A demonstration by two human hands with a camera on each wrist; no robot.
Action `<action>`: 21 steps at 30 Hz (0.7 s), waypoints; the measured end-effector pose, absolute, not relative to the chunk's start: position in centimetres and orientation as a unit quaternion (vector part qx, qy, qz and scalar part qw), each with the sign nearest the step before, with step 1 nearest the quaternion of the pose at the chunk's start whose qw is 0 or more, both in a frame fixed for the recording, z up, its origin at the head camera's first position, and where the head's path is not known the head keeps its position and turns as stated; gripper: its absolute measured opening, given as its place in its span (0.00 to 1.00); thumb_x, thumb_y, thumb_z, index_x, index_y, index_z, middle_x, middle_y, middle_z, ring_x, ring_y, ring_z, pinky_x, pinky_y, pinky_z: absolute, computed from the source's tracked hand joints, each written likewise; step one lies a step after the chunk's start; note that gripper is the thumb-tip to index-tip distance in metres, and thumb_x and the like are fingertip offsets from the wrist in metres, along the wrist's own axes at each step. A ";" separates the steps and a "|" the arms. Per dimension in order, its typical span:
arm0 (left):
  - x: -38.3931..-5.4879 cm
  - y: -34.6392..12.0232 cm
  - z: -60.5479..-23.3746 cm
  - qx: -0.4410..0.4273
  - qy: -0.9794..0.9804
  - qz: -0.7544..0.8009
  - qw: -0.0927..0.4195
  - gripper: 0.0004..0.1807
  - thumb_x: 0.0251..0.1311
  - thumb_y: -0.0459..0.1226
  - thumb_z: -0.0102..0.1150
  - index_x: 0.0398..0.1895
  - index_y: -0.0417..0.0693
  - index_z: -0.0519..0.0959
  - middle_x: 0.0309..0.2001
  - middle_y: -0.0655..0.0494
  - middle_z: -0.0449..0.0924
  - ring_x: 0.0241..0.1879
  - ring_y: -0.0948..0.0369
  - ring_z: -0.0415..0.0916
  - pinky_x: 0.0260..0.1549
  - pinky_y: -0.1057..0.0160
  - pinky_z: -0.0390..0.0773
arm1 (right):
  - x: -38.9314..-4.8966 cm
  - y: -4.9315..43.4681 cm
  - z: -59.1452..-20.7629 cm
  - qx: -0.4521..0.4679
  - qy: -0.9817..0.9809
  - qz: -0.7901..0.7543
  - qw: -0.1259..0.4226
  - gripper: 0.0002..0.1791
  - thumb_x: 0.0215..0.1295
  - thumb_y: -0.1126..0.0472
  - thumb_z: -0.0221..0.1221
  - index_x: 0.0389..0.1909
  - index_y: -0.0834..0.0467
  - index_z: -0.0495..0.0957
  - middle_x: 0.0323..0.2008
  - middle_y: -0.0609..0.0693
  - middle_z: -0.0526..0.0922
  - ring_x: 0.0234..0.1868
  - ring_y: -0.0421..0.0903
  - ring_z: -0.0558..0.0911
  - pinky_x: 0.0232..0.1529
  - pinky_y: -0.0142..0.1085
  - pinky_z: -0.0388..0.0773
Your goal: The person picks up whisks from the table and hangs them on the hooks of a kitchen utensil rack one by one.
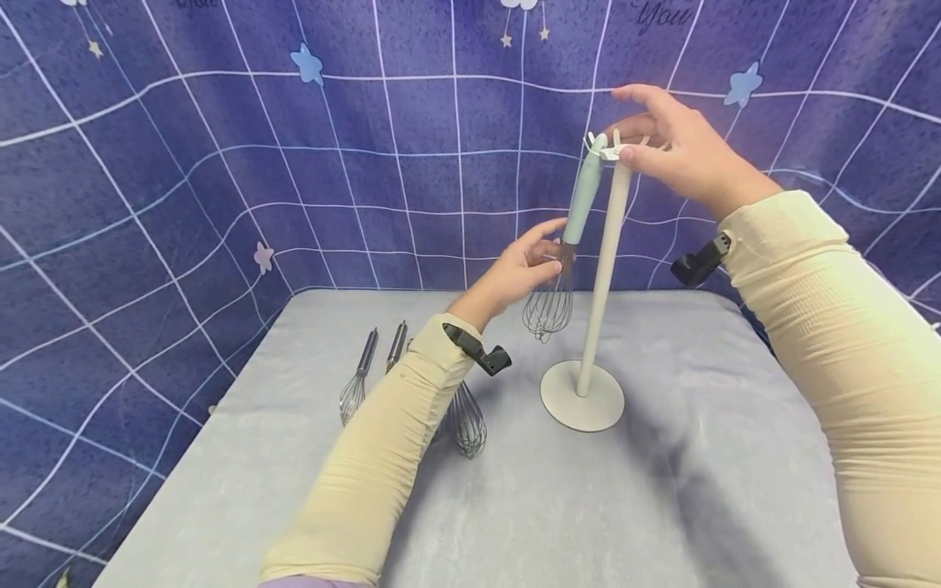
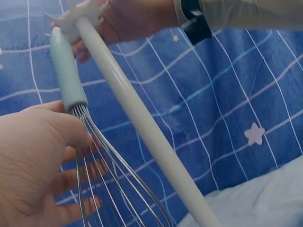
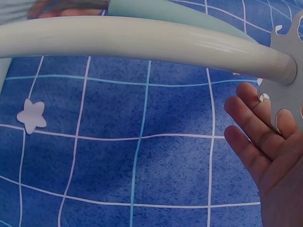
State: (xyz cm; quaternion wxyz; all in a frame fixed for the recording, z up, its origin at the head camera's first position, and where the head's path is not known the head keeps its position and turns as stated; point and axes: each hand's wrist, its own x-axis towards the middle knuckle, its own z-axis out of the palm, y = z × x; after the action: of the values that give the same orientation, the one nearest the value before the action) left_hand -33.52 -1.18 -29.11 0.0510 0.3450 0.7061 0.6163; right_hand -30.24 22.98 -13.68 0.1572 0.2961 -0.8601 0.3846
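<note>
A whisk [image 1: 584, 194] with a pale green handle hangs almost upright, its handle tip at the hooks of a white utensil stand [image 1: 606, 261]. My left hand [image 1: 524, 265] pinches this whisk just below the handle, thumb in front of the wires and fingers behind, as the left wrist view shows. At the top of the stand, my right hand [image 1: 680, 147] grips the hooked crown [image 2: 78, 18] between thumb and fingers, the index finger raised. In the right wrist view, several fingers [image 3: 251, 127] reach past the crown's underside.
Left of the stand, several metal whisks lie on the grey-covered table [image 1: 529, 498]: a small whisk [image 1: 359, 377], another handle [image 1: 397, 345] and a larger wire head [image 1: 466, 420], partly hidden by my left sleeve. The stand's round base [image 1: 562, 396] rests on the table before a blue curtain [image 1: 412, 180].
</note>
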 end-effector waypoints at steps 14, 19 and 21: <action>-33.9 -2.6 -31.6 0.298 0.766 0.563 0.080 0.27 0.74 0.39 0.55 0.75 0.57 0.67 0.66 0.47 0.74 0.63 0.55 0.73 0.59 0.54 0.76 | -30.4 23.1 -13.6 0.300 -0.859 0.381 0.163 0.36 0.67 0.58 0.58 0.76 0.48 0.61 0.59 0.58 0.81 0.44 0.36 0.81 0.51 0.31 0.70; -34.0 -3.9 -31.8 0.284 0.780 0.551 0.082 0.26 0.74 0.40 0.56 0.73 0.58 0.69 0.59 0.48 0.78 0.57 0.52 0.78 0.57 0.48 0.77 | -30.3 23.2 -13.7 0.299 -0.859 0.384 0.162 0.35 0.67 0.58 0.58 0.76 0.48 0.61 0.59 0.57 0.81 0.44 0.36 0.81 0.51 0.31 0.70; -34.1 -4.7 -31.9 0.275 0.784 0.552 0.074 0.26 0.73 0.40 0.56 0.73 0.58 0.69 0.58 0.49 0.79 0.55 0.53 0.79 0.57 0.46 0.77 | -30.2 23.2 -13.7 0.298 -0.857 0.388 0.159 0.35 0.68 0.58 0.58 0.76 0.47 0.61 0.59 0.56 0.82 0.45 0.38 0.80 0.51 0.31 0.70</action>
State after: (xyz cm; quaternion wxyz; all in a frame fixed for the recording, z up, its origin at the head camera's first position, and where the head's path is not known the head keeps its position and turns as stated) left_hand -34.06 -4.67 -31.87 0.0744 0.2750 0.7838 0.5519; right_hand -30.22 23.20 -13.73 0.1594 0.2979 -0.8575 0.3880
